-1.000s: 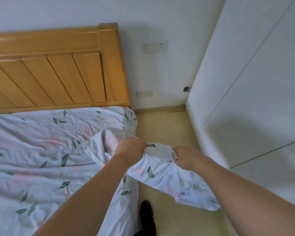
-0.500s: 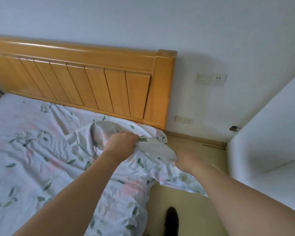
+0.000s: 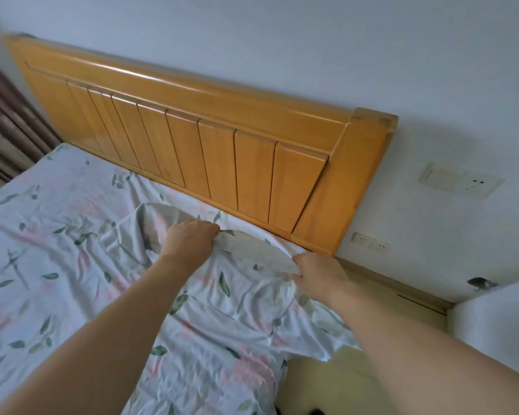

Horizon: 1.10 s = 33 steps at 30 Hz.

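Left hand [image 3: 192, 239] and right hand [image 3: 318, 275] are curled around the edge of the white leaf-printed cotton sheet [image 3: 228, 330], held taut just beside the orange wooden headboard [image 3: 222, 151], probably for fitting its corner.

A honey-coloured slatted wooden headboard [image 3: 222, 139] stands against the pale wall [image 3: 282, 40]; right of it a switch plate [image 3: 439, 176] touches a socket [image 3: 480, 185]; two low sockets [image 3: 370, 241] sit above the skirting [image 3: 387, 280]; a striped brown curtain [image 3: 3, 130] hangs far left; yellowish floor [image 3: 327, 384] lies lower right
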Available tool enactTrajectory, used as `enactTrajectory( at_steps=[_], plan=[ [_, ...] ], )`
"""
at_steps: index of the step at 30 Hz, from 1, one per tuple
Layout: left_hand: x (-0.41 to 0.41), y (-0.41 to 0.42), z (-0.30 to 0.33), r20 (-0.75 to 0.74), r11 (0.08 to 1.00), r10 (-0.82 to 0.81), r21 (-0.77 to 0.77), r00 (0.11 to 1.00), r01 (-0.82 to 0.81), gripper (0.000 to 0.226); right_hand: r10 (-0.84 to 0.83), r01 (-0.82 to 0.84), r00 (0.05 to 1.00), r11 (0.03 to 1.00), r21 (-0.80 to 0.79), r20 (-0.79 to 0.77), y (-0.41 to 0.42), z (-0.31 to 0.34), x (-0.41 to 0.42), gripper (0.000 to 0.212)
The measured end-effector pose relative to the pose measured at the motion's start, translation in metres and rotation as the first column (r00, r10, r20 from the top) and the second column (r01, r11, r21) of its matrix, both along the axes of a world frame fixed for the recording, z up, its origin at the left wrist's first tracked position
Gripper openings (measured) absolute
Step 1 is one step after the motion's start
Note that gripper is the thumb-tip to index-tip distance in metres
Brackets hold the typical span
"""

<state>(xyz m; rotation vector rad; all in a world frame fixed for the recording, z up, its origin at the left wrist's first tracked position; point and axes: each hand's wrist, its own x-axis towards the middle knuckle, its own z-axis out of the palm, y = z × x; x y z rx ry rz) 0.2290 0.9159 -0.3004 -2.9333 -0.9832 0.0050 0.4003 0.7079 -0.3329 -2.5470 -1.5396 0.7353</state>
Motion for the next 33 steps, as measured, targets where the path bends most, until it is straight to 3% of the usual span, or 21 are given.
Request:
enactTrajectory(
  at_steps=[4,6,13,17,21,25,29,33],
  plan=[
    [0.009,0.066,-0.022,0.09,0.996,0.075,-0.046,0.993,-0.071,0.036,0.02,-0.024,0.999,0.996,0.082,0.049,0.068,0.006,0.008,0.017],
    [0.009,0.094,-0.026,0.15,0.996,0.088,-0.042,0.985,-0.082,0.041,0.032,-0.046,0.993,0.991,0.125,0.112,0.097,0.012,0.008,0.025],
    [-0.005,0.177,-0.034,0.306,1.0,-0.028,-0.004,0.951,0.031,0.047,0.069,-0.166,0.949,0.938,0.304,0.307,0.161,0.008,-0.016,0.024],
    [-0.028,0.208,-0.112,0.214,1.0,-0.009,-0.014,0.977,0.013,0.047,0.128,-0.231,0.933,0.93,0.286,0.337,0.19,-0.073,-0.044,0.01],
    [-0.05,0.196,-0.238,-0.044,0.992,0.087,-0.089,0.995,-0.09,0.045,0.204,-0.227,0.954,0.97,0.088,0.219,0.198,-0.194,-0.078,0.008],
    [-0.088,0.172,-0.358,-0.257,0.97,0.15,-0.148,0.955,-0.192,0.039,0.289,-0.281,0.955,0.953,-0.112,0.064,0.202,-0.306,-0.127,0.02],
    [-0.132,0.164,-0.423,-0.308,0.96,0.164,-0.17,0.937,-0.223,0.043,0.335,-0.324,0.942,0.91,-0.258,-0.002,0.201,-0.369,-0.168,0.029],
    [-0.15,0.155,-0.447,-0.351,0.956,0.17,-0.17,0.921,-0.241,0.052,0.35,-0.348,0.936,0.902,-0.257,-0.041,0.189,-0.393,-0.172,0.03]
  ],
)
